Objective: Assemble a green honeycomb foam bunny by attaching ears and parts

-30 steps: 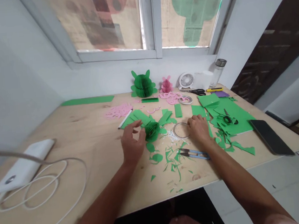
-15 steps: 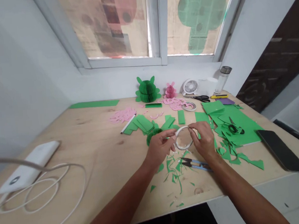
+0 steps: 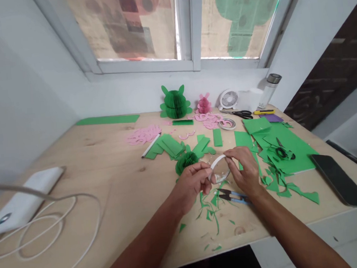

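A thin white roll of tape [image 3: 218, 161] is held above the table between both hands. My left hand [image 3: 193, 183] pinches its left side with bent fingers. On the upper right of the ring, my right hand [image 3: 243, 165] grips with thumb and fingertips. Just beyond my left hand lies a round green pleated paper ball [image 3: 186, 162], partly covered by the hand. Blue-handled thread snips [image 3: 231, 195] rest below my right hand, their rear end hidden by the wrist. Thin green paper scraps [image 3: 209, 213] are scattered under the hands.
Green paper sheets [image 3: 296, 143] with black scissors [image 3: 281, 152] lie on the right, beside a dark phone [image 3: 340, 179]. Finished green [image 3: 175, 104] and pink paper figures [image 3: 204, 104] stand by the wall, near a small fan [image 3: 228, 99]. A white power bank [image 3: 27, 199] and cable occupy the left.
The tape ring has tilted, its upper edge turning more towards me. My left fingers have curled inward and closed on its left side. The view has shifted slightly.
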`<state>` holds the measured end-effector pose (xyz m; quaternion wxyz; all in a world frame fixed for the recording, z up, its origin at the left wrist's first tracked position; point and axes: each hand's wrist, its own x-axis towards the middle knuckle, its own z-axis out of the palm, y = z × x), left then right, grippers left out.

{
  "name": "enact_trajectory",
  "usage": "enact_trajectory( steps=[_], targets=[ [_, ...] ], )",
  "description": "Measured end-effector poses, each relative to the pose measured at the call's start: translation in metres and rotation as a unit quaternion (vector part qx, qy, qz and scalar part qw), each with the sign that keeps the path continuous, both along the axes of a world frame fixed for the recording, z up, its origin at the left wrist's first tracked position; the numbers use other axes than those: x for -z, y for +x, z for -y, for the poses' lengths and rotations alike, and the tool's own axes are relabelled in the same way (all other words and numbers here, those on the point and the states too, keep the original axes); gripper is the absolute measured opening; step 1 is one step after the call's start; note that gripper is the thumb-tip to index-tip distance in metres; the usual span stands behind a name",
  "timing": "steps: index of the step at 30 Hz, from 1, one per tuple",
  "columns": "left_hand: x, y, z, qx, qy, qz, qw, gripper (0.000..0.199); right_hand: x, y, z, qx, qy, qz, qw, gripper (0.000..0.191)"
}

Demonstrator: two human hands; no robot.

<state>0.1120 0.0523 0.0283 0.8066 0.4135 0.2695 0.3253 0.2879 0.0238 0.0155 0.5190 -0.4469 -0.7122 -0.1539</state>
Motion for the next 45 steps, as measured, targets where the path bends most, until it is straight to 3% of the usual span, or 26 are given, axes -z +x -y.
enact_trajectory(
  steps=[10,16,23,28,34,39,43,45],
  targets=[
    [0.000,0.002,0.003,-0.020,-0.001,-0.007,1.000,0.023,0.000,-0.003,0.002,-0.037,-0.021,-0.019,0.999,0.021],
    [0.000,0.002,0.004,-0.022,-0.005,0.052,0.998,0.022,0.003,-0.002,0.002,-0.017,-0.066,-0.061,0.996,0.020],
    [-0.001,0.000,0.006,0.019,0.013,0.097,0.995,0.023,0.008,0.000,0.002,-0.018,-0.129,-0.152,0.980,0.018],
    [0.003,0.001,0.005,0.040,0.060,0.041,0.997,0.021,0.005,0.007,0.002,0.000,-0.082,-0.078,0.994,0.025],
    [0.005,0.003,0.008,0.007,0.075,-0.025,0.997,0.022,0.002,0.007,0.003,-0.022,-0.057,0.003,0.998,0.031],
    [0.004,0.004,0.007,-0.019,0.047,0.061,0.997,0.023,0.000,0.006,0.002,-0.016,-0.115,-0.100,0.988,0.032],
    [0.002,0.003,0.007,0.010,0.041,0.107,0.993,0.022,0.003,0.007,-0.001,-0.056,-0.191,-0.170,0.965,0.018],
    [0.002,0.002,0.008,0.028,0.044,0.105,0.993,0.023,0.004,0.007,-0.001,-0.076,-0.215,-0.175,0.958,0.020]
  ],
)
